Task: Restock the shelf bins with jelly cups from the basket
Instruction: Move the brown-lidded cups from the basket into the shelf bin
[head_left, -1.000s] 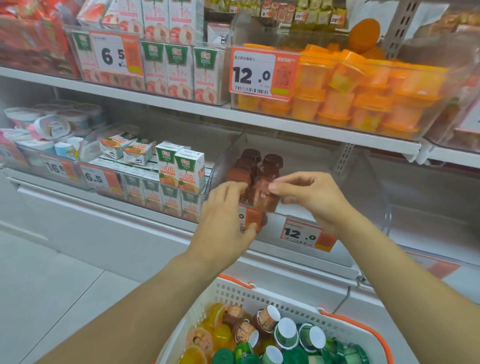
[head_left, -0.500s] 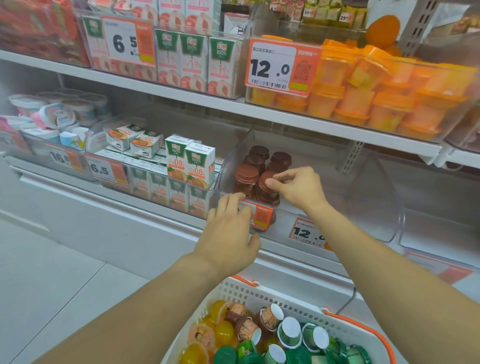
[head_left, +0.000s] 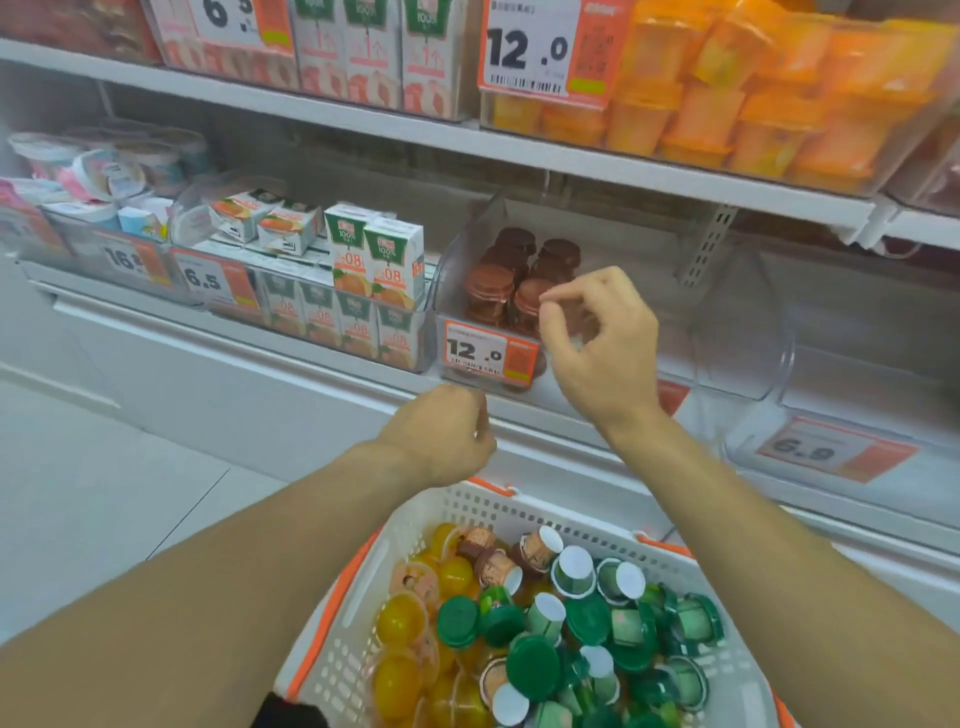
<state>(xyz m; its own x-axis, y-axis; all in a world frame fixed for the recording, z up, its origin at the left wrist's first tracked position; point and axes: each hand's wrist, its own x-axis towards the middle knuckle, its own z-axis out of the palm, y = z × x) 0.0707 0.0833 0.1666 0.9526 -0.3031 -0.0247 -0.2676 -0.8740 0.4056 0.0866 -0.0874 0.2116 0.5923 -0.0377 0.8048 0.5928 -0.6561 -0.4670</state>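
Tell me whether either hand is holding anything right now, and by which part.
Nothing is held. The right hand hangs with loosely curled, bare fingers in front of the brown jelly cups; the left hand is curled, bare, above the basket.

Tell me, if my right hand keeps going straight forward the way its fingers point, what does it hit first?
Most likely the brown-lidded jelly cups in the clear bin. Your right hand has its fingertips right by the front-right cup's lid. Depth is hard to judge, so they may already be touching.
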